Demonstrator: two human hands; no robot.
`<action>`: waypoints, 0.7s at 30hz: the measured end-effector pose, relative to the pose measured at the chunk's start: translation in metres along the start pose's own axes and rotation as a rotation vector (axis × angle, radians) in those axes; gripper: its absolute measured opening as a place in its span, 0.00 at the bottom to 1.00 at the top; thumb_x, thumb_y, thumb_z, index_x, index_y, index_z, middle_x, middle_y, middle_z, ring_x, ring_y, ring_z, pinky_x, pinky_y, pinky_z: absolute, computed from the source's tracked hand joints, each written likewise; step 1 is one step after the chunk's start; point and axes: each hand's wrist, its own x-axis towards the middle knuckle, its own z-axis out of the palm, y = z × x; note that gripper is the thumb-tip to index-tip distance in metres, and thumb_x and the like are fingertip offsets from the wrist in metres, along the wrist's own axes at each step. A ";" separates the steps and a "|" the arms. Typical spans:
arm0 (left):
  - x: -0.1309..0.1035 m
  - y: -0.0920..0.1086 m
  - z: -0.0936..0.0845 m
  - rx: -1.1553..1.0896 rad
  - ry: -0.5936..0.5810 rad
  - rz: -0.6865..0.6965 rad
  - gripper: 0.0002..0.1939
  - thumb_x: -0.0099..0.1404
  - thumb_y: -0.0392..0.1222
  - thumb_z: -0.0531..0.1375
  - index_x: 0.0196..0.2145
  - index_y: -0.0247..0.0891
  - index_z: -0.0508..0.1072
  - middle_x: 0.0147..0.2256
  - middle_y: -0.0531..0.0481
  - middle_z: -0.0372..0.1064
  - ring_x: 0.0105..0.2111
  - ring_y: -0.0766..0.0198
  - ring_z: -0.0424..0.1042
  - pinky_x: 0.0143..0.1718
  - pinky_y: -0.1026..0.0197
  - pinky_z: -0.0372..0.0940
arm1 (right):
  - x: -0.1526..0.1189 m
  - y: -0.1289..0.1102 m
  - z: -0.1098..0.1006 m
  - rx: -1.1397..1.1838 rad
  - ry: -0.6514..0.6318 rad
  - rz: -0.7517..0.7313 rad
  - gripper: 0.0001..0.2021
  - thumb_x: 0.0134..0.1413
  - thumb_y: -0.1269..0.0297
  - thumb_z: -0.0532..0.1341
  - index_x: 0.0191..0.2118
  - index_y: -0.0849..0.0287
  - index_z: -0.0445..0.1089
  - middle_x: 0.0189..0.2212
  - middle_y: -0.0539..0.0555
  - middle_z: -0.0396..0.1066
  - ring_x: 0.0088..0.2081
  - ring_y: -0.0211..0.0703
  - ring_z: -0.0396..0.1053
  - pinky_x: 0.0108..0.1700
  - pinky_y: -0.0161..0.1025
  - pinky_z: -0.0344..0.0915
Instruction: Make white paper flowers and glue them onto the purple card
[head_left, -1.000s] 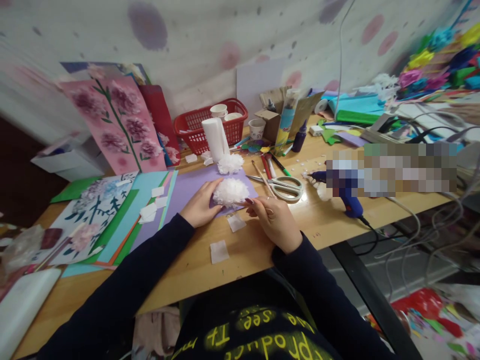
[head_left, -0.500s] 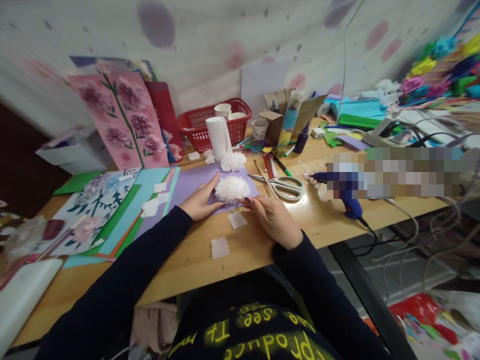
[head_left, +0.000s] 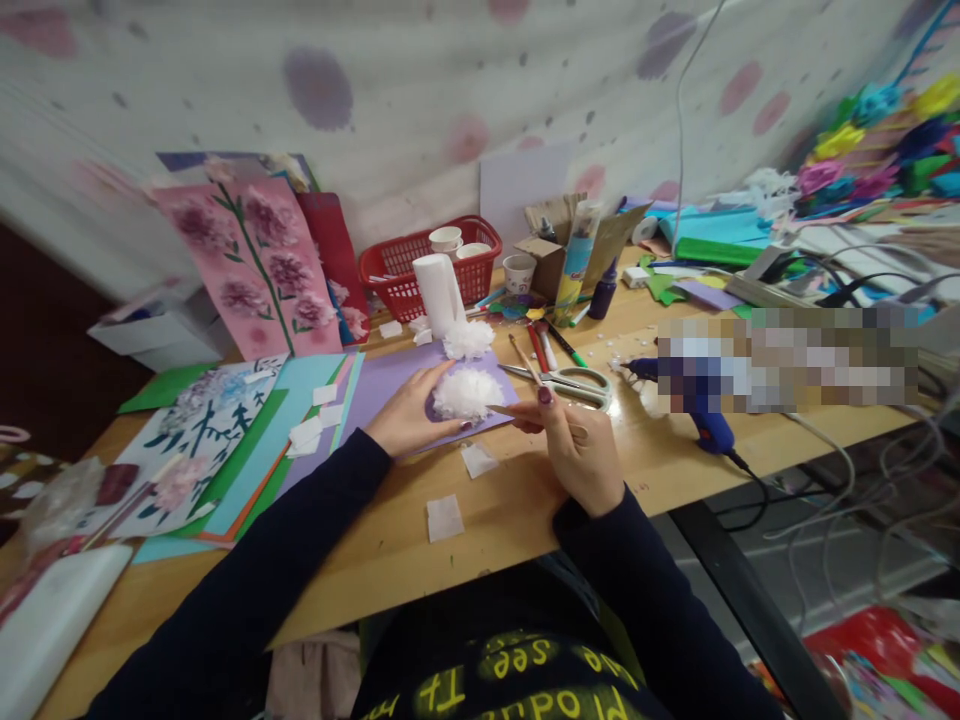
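On purple paper (head_left: 390, 385) lies a fluffy white paper flower (head_left: 469, 394). My left hand (head_left: 411, 412) rests flat at its left side, thumb and forefinger spread around its edge. Pinched in my right hand (head_left: 577, 440) is a thin brown wooden stick (head_left: 514, 410), whose tip reaches the flower's right edge. A second white paper flower (head_left: 468, 340) sits just behind the first, before a white paper roll (head_left: 439, 293). Grey-handled scissors (head_left: 585, 385) lie beyond my right hand. White paper squares (head_left: 445, 518) lie nearer to me.
A blue glue gun (head_left: 697, 405) with a cord lies on the right. Behind are a red basket (head_left: 397, 290) with paper cups, a paper cup (head_left: 519, 273) and a purple bottle (head_left: 604, 292). Coloured sheets (head_left: 247, 440) and a pink flower picture (head_left: 251, 262) occupy the left.
My right hand has drawn back slightly to the right, and the stick between its fingers now shows clearly. My left hand stays beside the flower. The whole view has shifted a little.
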 end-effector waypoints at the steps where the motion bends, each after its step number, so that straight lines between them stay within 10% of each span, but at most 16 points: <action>1: 0.003 0.005 0.001 0.031 0.031 0.030 0.40 0.53 0.50 0.66 0.60 0.37 0.58 0.58 0.39 0.60 0.57 0.48 0.60 0.59 0.46 0.54 | 0.000 0.000 0.000 0.011 0.021 0.005 0.25 0.64 0.49 0.48 0.34 0.58 0.79 0.26 0.55 0.78 0.26 0.40 0.75 0.31 0.36 0.72; 8: 0.023 0.010 0.009 -0.058 0.095 0.125 0.12 0.55 0.43 0.64 0.37 0.36 0.78 0.43 0.42 0.71 0.45 0.54 0.70 0.51 0.51 0.63 | -0.001 0.000 0.001 0.069 0.091 0.048 0.25 0.63 0.51 0.50 0.30 0.60 0.78 0.20 0.54 0.76 0.23 0.39 0.74 0.28 0.35 0.71; 21: 0.027 0.003 0.001 -0.231 0.044 -0.020 0.08 0.54 0.43 0.64 0.32 0.37 0.79 0.44 0.43 0.74 0.44 0.54 0.71 0.44 0.52 0.66 | -0.004 -0.003 0.000 0.109 0.048 0.075 0.24 0.61 0.52 0.53 0.22 0.61 0.76 0.14 0.53 0.72 0.15 0.35 0.69 0.19 0.31 0.68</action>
